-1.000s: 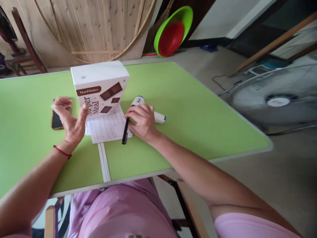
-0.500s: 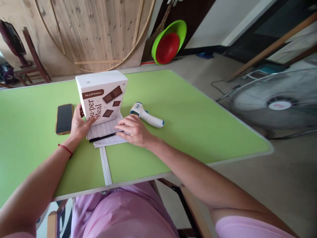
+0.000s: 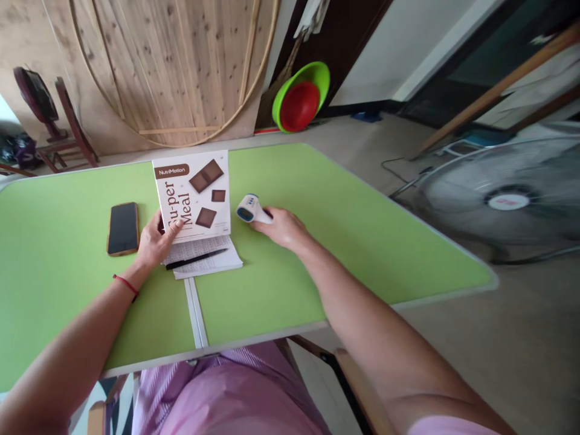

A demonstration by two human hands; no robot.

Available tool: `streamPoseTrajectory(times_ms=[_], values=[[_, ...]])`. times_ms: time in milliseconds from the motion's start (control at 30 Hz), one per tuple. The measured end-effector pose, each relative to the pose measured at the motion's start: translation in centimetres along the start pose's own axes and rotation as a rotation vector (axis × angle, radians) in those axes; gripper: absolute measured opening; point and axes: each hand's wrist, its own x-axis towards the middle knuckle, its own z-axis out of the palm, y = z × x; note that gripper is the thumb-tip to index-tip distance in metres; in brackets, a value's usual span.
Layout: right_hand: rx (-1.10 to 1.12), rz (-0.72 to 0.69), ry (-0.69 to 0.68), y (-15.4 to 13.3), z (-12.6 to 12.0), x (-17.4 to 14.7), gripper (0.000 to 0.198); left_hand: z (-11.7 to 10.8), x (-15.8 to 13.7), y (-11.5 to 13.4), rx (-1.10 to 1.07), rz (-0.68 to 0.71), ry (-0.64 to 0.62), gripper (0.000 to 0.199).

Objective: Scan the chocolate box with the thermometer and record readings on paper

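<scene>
My left hand (image 3: 156,240) grips the lower left edge of a white box (image 3: 194,199) printed with brown chocolate pieces, thumb on its front. The box stands upright over the back part of a notepad (image 3: 217,257) with handwriting on it. Across the notepad lies a black pen (image 3: 196,259), touched by neither hand. My right hand (image 3: 283,228) is wrapped round the handle of a white and blue infrared thermometer (image 3: 252,209), whose head points left toward the box. The handle is mostly hidden by my fingers.
A phone (image 3: 122,228) in a brown case lies left of the box on the green table (image 3: 362,260). Beyond the table's right edge stands a large fan (image 3: 502,199). Green and red basins (image 3: 299,106) lean at the back, near a wooden round panel (image 3: 172,66).
My right hand has left the pen and notepad, moved right and closed on the thermometer. The box now faces me more squarely, still in my left hand.
</scene>
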Motion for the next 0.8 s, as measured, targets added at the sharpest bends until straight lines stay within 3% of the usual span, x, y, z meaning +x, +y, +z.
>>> streamPoseTrajectory(times_ms=[67,133,233,300,500,800], values=[[0.263,-0.053,0.063,-0.9,-0.4,-0.8,0.027,0.2,0.0,-0.2,0.004,0.018,-0.004,0.049],[0.582,-0.17,0.006,-2.0,-0.6,-2.2,0.029,0.4,0.0,-0.4,0.009,0.032,-0.006,0.053],[0.989,-0.336,-0.381,-4.1,0.1,-4.9,0.034,0.6,0.0,-0.7,-0.003,0.035,-0.025,0.056],[1.074,-0.304,-0.57,-5.4,1.2,-6.6,0.035,0.6,0.0,-0.9,-0.014,0.039,-0.036,0.056],[1.23,-0.155,-0.459,-7.3,4.8,-8.9,0.036,0.5,0.1,-1.0,-0.013,0.057,-0.049,0.051],[1.293,-0.063,-0.558,-8.7,4.2,-8.8,0.026,0.5,0.3,-1.4,0.016,0.095,-0.061,0.044]])
